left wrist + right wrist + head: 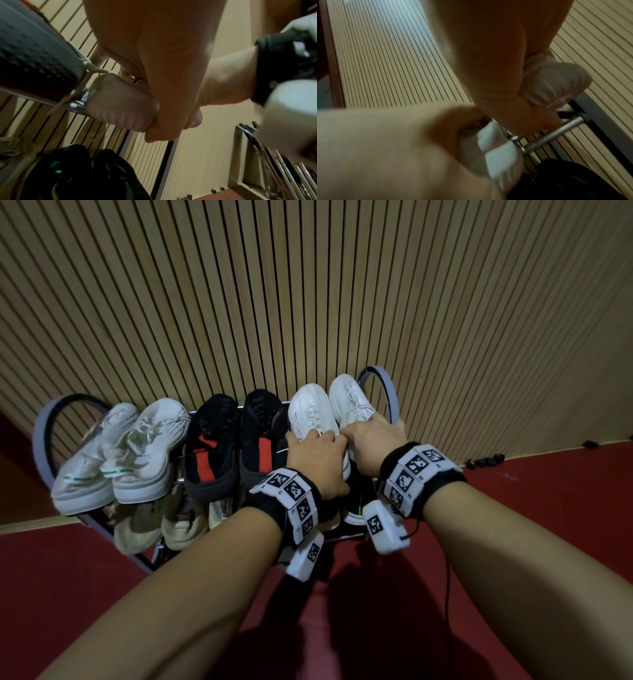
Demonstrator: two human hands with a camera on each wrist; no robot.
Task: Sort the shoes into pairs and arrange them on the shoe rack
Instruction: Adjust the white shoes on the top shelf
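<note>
Head view: left hand [317,460] grips one plain white lace-up sneaker [310,412], right hand [371,445] grips its mate [352,398], both at the right end of the metal-bar shoe rack's [383,385] top tier; best to square heels level, toes to wall.

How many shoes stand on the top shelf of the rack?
6. From the left: two white shoes, two black shoes, then two white shoes, one under the left hand, one under the right hand. More sit below.
</note>
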